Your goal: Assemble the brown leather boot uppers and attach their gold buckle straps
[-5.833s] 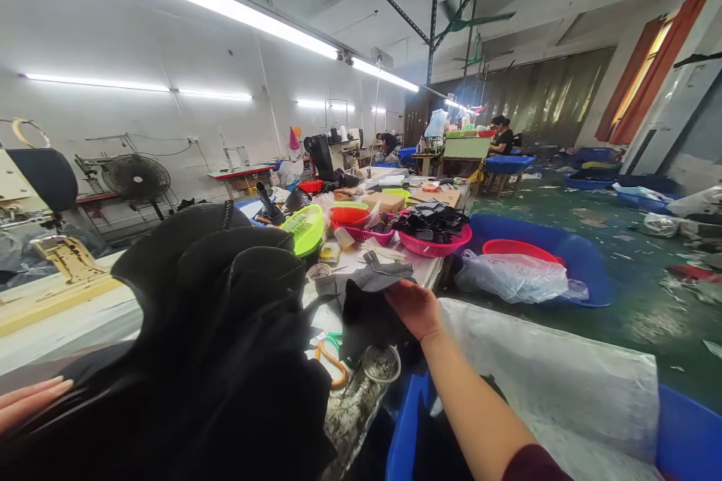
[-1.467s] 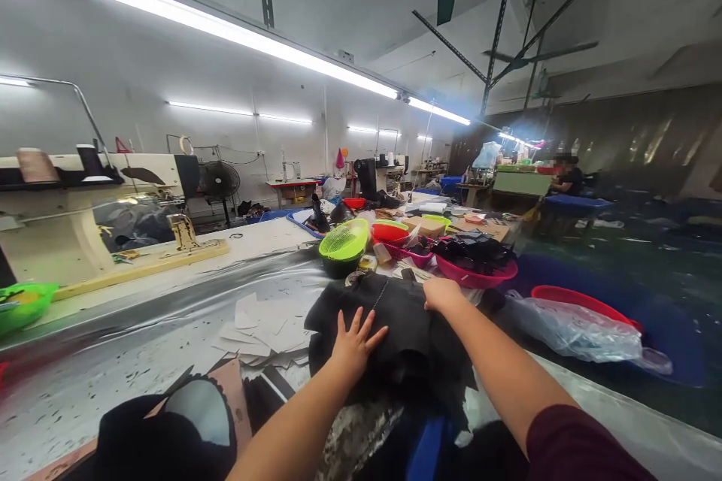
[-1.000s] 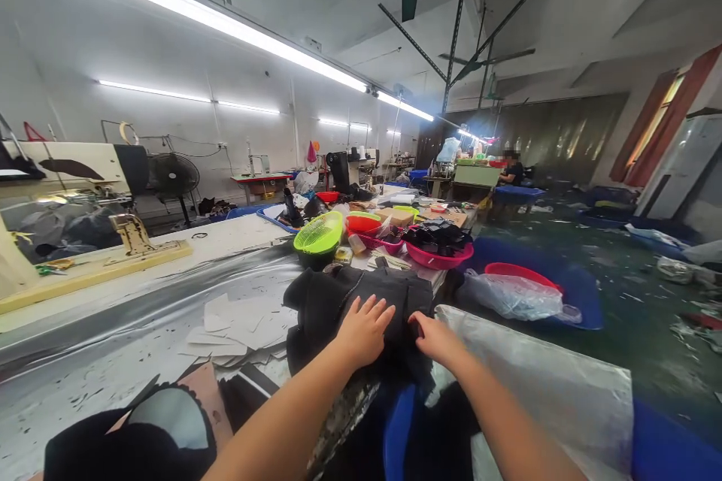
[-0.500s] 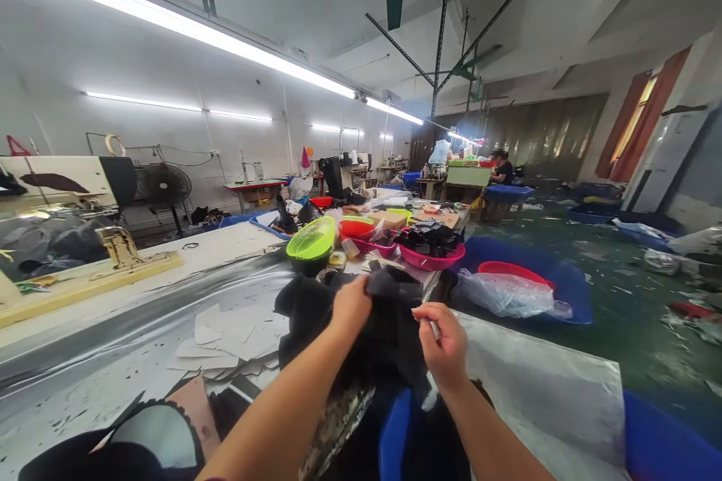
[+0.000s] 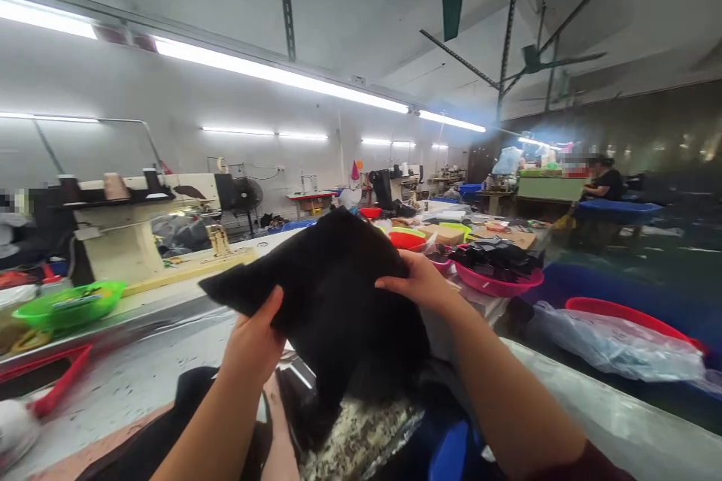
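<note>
A large piece of black fabric (image 5: 350,293) is held up in front of me, spread between both hands above the worktable. My left hand (image 5: 256,342) grips its left side, thumb on the near face and fingers behind. At the upper right edge, my right hand (image 5: 420,282) pinches the fabric between thumb and fingers. The cloth's lower part hangs down over a worn, mottled surface (image 5: 361,436). Beneath my left forearm lie more dark pieces (image 5: 192,391), and a blue object (image 5: 450,451) shows low between my arms.
A pink basket of black pieces (image 5: 496,278) stands beyond my right hand. Left are a green basket (image 5: 68,304) and a red tray (image 5: 56,376). A blue bin (image 5: 587,282) with a plastic bag (image 5: 620,338) sits at right. A person (image 5: 606,180) sits farther back.
The black fabric has been lifted and spread out between my hands. My left hand has moved left and down, my right slightly up. The view has turned left.
</note>
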A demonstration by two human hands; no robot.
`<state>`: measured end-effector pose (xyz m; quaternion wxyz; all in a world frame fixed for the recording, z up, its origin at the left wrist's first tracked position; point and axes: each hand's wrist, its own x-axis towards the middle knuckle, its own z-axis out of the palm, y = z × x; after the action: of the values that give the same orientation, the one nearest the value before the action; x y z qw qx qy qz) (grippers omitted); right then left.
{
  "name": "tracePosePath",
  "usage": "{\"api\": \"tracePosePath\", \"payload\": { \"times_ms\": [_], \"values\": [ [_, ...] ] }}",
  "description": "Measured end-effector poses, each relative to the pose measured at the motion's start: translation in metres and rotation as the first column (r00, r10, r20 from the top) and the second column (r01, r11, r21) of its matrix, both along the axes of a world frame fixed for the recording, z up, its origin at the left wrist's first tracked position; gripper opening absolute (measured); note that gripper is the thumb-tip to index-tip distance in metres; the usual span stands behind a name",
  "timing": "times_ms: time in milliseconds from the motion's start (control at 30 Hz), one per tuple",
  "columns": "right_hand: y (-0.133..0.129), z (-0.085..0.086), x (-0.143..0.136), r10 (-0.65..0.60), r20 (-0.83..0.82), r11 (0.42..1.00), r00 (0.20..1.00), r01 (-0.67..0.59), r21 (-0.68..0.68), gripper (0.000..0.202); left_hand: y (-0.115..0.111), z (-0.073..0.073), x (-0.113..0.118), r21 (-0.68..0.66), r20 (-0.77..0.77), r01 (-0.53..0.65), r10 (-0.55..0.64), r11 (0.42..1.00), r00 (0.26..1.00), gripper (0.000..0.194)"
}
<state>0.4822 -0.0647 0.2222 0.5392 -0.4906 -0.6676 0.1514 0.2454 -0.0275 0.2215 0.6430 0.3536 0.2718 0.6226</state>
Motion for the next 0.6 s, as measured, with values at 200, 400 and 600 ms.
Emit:
{"api": "tracePosePath", "payload": {
  "times_ms": [200,400,600],
  "values": [
    [-0.001,0.006,-0.038,0.278,0.348,0.958,0.895,-0.234,-0.164,0.026,-0.017,-0.046,-0.132,0.158,-0.013,-0.127,0.130,0.979,0.991,0.030],
    [-0.013,0.026,-0.103,0.465,0.674,0.885,0.574,-0.321,-0.337,0.027,-0.027,-0.014,-0.140,0.449,-0.760,0.370,0.130,0.813,0.637,0.086],
    [-0.024,0.024,-0.113,0.390,0.776,0.915,0.495,-0.115,-0.386,0.029,-0.040,0.012,-0.148,0.244,-0.959,0.473,0.283,0.847,-0.012,0.016]
  ]
}}
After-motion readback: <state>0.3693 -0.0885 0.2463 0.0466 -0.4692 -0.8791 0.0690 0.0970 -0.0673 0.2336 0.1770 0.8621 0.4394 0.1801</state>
